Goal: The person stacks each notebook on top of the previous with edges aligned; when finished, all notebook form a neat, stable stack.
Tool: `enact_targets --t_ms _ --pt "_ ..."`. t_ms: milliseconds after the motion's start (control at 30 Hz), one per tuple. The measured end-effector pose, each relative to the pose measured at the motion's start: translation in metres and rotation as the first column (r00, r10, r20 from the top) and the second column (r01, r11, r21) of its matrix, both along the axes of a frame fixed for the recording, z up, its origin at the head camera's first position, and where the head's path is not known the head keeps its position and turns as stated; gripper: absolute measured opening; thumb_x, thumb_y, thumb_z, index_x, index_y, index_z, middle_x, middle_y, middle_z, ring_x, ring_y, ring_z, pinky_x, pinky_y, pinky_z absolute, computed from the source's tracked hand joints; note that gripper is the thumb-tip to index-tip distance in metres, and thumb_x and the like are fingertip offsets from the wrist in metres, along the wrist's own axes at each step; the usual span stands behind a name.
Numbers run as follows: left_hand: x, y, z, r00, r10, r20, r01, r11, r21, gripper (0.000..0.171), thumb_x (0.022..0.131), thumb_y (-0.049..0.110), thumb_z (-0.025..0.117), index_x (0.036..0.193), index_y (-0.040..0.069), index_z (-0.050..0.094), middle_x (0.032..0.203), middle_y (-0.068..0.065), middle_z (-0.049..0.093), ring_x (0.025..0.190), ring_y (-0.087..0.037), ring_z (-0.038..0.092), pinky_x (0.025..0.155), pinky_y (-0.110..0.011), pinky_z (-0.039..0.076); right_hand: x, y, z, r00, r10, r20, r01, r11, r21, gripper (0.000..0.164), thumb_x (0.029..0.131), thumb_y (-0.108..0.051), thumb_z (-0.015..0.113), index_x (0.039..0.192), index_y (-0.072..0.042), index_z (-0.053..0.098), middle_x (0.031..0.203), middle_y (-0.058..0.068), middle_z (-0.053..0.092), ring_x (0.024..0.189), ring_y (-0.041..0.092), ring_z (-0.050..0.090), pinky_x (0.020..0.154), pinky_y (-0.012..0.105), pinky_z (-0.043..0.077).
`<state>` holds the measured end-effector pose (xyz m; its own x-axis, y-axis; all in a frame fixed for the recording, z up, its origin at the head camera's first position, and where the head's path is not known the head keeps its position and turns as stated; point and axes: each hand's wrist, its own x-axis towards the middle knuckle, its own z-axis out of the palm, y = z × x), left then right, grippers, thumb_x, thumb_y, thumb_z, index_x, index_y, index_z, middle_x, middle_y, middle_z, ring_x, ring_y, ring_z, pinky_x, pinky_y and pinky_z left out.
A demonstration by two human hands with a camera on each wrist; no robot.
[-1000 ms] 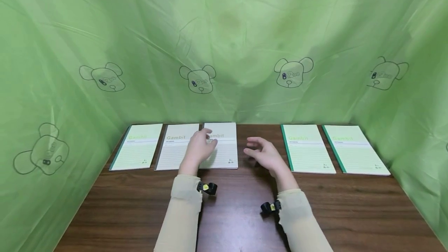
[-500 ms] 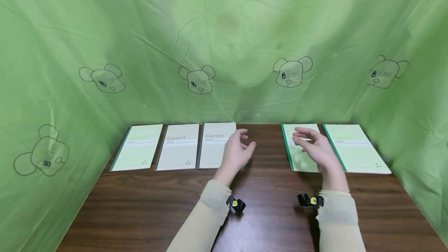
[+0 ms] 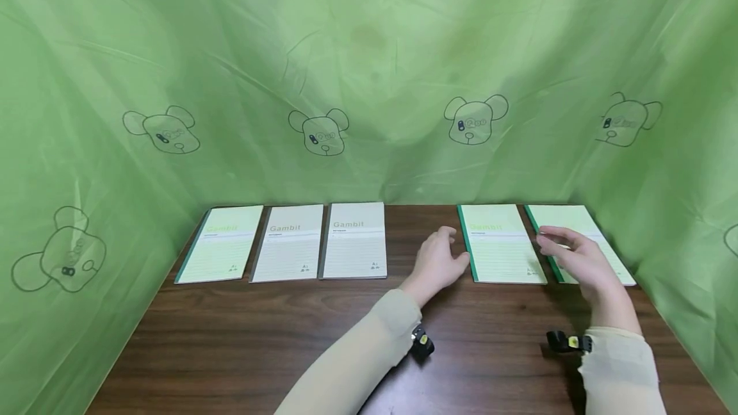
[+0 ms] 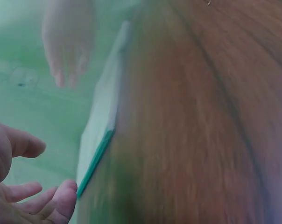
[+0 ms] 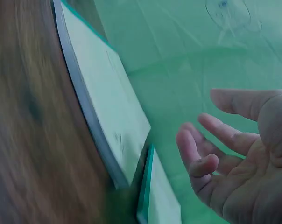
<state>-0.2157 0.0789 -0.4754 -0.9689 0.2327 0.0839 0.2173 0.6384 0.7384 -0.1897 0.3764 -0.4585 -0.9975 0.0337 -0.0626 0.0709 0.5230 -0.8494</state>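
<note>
My left hand (image 3: 436, 261) is just left of a notebook with a green spine (image 3: 500, 245), its thumb near that spine. The hand holds nothing, fingers and thumb apart. Over the rightmost green-spined notebook (image 3: 604, 255) hovers my right hand (image 3: 582, 264), covering part of its cover. In the right wrist view the right hand's fingers (image 5: 220, 135) are loosely bent around air. Both green-spined notebooks lie flat, side by side, with a narrow strip of table between them.
Farther left lie two grey-spined notebooks, the inner one (image 3: 354, 242) and the outer one (image 3: 286, 245), and another green-spined notebook (image 3: 221, 245). Beneath everything is a brown wooden table (image 3: 230, 338). Green sheeting (image 3: 369, 82) with bear-head drawings encloses the back and sides.
Both hands have swept right. The left went from over the grey-spined notebooks to beside a green-spined one; the right passed over that one to the rightmost. The notebooks stayed where they were.
</note>
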Motion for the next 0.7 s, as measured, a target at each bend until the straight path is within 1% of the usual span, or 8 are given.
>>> enact_targets --t_ms 67,100,200,333,433,500,567,700 --pt "-0.004 0.010 -0.003 1.000 0.000 0.024 0.000 1.000 0.000 0.051 0.101 0.028 0.076 0.147 0.010 0.061 0.131 -0.006 0.072 0.118 -0.021 0.069 0.099 -0.036 0.056 0.001 0.010 -0.005 1.000 -0.003 0.016 0.003 1.000 -0.012 0.071 0.113 -0.042 0.061 0.161 0.006 0.043 0.115 -0.025 0.066 0.099 -0.006 0.065 0.082 0.023 0.054" --pt "-0.006 0.014 -0.004 0.999 0.003 0.034 -0.003 1.000 0.001 0.051 0.102 0.028 0.076 0.146 0.010 0.061 0.130 -0.005 0.072 0.117 -0.021 0.069 0.098 -0.036 0.056 0.001 0.014 -0.008 1.000 -0.001 0.021 0.001 1.000 -0.023 0.071 0.113 -0.042 0.061 0.161 0.007 0.042 0.113 -0.029 0.065 0.099 -0.005 0.066 0.082 0.024 0.054" --pt "-0.011 0.022 -0.007 0.997 0.023 0.075 -0.023 1.000 0.006 0.049 0.102 0.029 0.076 0.144 0.010 0.061 0.123 -0.004 0.071 0.108 -0.018 0.067 0.092 -0.033 0.055 0.000 0.022 -0.020 0.999 0.000 0.043 0.003 0.998 -0.061 0.071 0.113 -0.041 0.062 0.162 0.006 0.043 0.113 -0.031 0.067 0.100 -0.003 0.068 0.082 0.027 0.054" --pt "-0.013 0.026 -0.007 0.990 0.033 0.135 -0.035 0.999 0.014 0.045 0.101 0.029 0.076 0.140 0.008 0.063 0.107 -0.001 0.068 0.092 -0.016 0.062 0.082 -0.032 0.053 -0.001 0.028 -0.031 0.996 0.007 0.088 0.000 0.997 -0.081 0.070 0.113 -0.040 0.062 0.162 0.005 0.042 0.116 -0.030 0.069 0.100 -0.004 0.070 0.081 0.028 0.054" --pt "-0.018 0.032 -0.020 0.989 0.042 0.142 -0.044 0.999 0.015 0.042 0.099 0.029 0.075 0.135 0.010 0.064 0.099 0.002 0.065 0.088 -0.017 0.060 0.079 -0.034 0.052 0.000 0.028 -0.034 0.994 0.017 0.111 -0.011 0.998 -0.055 0.072 0.113 -0.040 0.061 0.163 0.007 0.040 0.122 -0.018 0.075 0.099 -0.007 0.069 0.082 0.027 0.053" --pt "-0.022 0.036 -0.030 0.988 0.045 0.148 -0.049 0.999 0.018 0.042 0.098 0.030 0.076 0.133 0.010 0.064 0.098 0.001 0.066 0.088 -0.018 0.061 0.079 -0.035 0.053 0.001 0.026 -0.034 0.992 0.024 0.125 -0.021 0.999 -0.026 0.074 0.114 -0.042 0.059 0.164 0.007 0.037 0.129 -0.002 0.077 0.098 -0.007 0.068 0.082 0.027 0.053" --pt "-0.028 0.042 -0.043 0.989 0.049 0.140 -0.051 0.999 0.011 0.043 0.097 0.032 0.076 0.133 0.012 0.065 0.098 0.001 0.068 0.090 -0.019 0.063 0.079 -0.036 0.054 0.001 0.025 -0.033 0.989 0.022 0.145 -0.023 1.000 0.001 0.075 0.114 -0.043 0.058 0.165 0.007 0.036 0.133 0.013 0.076 0.098 -0.006 0.068 0.082 0.026 0.053" --pt "-0.032 0.049 -0.053 0.986 0.048 0.159 -0.051 0.999 0.016 0.044 0.096 0.032 0.078 0.134 0.014 0.067 0.097 0.001 0.071 0.097 -0.020 0.066 0.083 -0.036 0.056 0.000 0.021 -0.030 0.984 0.017 0.176 -0.026 0.999 0.047 0.075 0.114 -0.046 0.055 0.165 0.005 0.037 0.140 0.029 0.068 0.098 -0.003 0.066 0.081 0.028 0.053"
